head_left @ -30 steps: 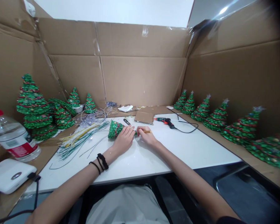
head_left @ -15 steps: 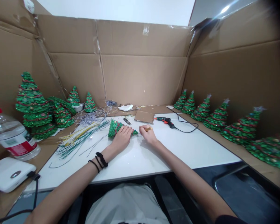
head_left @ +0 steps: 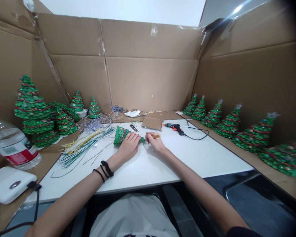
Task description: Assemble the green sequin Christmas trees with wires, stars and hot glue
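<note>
Tree green-beaded, red-banded, lying sideways under left hand.

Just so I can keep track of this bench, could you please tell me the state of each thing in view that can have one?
Left hand, holding the small beaded tree
Right hand, pinching a pale stick
Small beaded tree, lying on its side
Glue gun, lying on its side
Plastic bottle, capped

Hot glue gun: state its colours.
The hot glue gun is black with orange-red accents, clearest in the head view.
</note>
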A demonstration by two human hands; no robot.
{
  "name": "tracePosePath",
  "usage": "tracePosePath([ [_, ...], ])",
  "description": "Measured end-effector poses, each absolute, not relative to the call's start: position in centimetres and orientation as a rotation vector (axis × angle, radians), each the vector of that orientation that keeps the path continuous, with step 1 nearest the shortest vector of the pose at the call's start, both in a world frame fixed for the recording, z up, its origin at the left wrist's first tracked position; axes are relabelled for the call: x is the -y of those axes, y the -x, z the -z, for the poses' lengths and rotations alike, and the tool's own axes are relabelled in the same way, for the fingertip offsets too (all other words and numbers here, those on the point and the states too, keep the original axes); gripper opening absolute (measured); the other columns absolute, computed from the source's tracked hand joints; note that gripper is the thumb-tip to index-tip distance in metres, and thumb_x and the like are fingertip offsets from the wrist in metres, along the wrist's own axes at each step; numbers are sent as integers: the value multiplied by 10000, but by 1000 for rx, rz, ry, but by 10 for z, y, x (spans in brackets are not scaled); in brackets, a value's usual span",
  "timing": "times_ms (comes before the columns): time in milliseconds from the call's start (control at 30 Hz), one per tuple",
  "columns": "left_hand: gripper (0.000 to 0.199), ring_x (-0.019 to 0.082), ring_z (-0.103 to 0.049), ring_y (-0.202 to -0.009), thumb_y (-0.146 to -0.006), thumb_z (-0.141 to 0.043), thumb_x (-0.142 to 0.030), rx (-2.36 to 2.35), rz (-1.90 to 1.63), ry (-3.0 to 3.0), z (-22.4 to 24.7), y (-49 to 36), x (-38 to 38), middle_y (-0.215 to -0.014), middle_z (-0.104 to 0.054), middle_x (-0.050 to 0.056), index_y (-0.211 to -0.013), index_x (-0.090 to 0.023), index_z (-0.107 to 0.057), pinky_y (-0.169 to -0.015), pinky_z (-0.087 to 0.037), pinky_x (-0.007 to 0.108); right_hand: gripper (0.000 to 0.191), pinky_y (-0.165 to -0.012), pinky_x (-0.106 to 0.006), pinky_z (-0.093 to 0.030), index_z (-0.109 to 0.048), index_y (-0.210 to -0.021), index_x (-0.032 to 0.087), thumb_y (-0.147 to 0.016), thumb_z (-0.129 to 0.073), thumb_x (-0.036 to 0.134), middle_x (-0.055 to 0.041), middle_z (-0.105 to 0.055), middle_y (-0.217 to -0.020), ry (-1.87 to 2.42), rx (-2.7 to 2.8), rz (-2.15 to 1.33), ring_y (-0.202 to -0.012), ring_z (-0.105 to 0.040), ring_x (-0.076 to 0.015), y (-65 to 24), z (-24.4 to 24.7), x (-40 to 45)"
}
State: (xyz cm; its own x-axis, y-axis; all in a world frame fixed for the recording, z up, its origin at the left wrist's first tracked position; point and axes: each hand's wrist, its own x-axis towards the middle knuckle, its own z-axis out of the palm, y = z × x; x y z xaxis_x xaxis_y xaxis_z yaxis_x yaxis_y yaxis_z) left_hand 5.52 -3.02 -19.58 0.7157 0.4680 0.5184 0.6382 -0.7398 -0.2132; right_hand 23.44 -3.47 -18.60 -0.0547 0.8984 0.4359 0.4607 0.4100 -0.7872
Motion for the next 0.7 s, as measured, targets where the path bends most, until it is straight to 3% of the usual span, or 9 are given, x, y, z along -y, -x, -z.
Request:
tracePosePath([
  [133, 379, 255, -445, -1171, -818, -469, -151, 859, 618, 2541, 196, -56, 30, -1202, -555, 118, -1194, -116, -502, -1093, -261, 410, 243, -453, -253, -233, -328, -384, 213, -625, -351, 244, 33, -302, -385, 1223, 1655, -619, -429, -312, -104, -233, 187, 34],
  [367, 349, 257, -459, -1124, -815, -479, -162, 903, 632, 2552, 193, -54, 32, -1142, -563, 108, -1162, -144, -517, -1055, -293, 415, 238, -460, -247, -259, -382, -380, 208, -612, -341, 245, 15, -375, -400, 1179, 1578, -639, -448, -358, -111, -233, 182, 36],
  [700, 164, 284, -478, -1080, -856, -513, -178, 817, 546, 2436, 192, -86, 25, -1069, -591, 116, -989, -158, -607, -976, -320, 449, 257, -489, -265, -275, -335, -371, 224, -627, -336, 245, 11, -331, -401, 1088, 1417, -534, -455, -314, -118, -235, 172, 47],
])
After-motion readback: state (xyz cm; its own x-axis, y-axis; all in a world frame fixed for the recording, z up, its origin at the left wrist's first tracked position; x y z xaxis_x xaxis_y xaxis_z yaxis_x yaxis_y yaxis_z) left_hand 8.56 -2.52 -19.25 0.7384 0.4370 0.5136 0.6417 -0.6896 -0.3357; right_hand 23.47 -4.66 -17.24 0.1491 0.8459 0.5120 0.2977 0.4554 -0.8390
